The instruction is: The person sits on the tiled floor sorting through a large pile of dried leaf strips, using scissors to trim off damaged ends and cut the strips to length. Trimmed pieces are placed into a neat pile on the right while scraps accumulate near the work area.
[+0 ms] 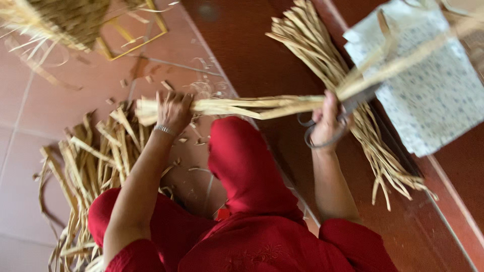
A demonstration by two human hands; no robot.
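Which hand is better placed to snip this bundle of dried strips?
Probably the right hand: it already holds the scissors beside the bundle of dried strips. The left hand grips the bundle's far end, steadying it.

The person wears a loose bright red cloth garment [262, 236] with faint tone-on-tone embroidery near the lower middle; short red sleeves end above the elbows, leaving both forearms bare; matching red trousers cover the raised knee above the garment; 1 thin silver metal bracelet [165, 130] circles the left wrist.
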